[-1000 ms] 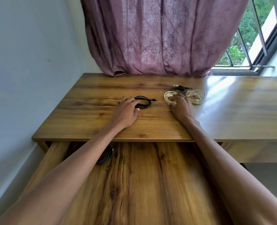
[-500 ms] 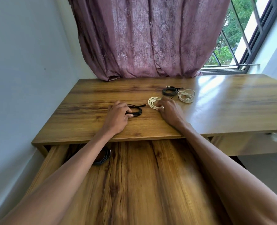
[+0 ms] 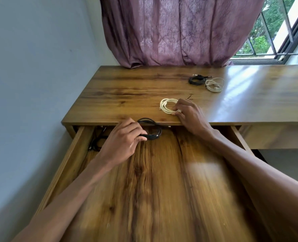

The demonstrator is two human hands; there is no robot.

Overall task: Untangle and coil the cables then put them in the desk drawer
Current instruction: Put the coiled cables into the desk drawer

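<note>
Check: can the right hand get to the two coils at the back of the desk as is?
Probably yes. The black coil and white coil lie in the open beyond the right hand, nothing between, but it holds a cream cable coil.

Purple-ish curtain (image 3: 176, 30) hangs behind the desk, its hem bunched right on the back edge. Window (image 3: 282, 30) on the right has metal bars with green trees outside. Plain pale wall (image 3: 31, 67) runs along the left.

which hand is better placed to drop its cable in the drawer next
Left. The left hand already holds the black coil over the open drawer, while the right hand grips the white coil on the desk top.
</note>
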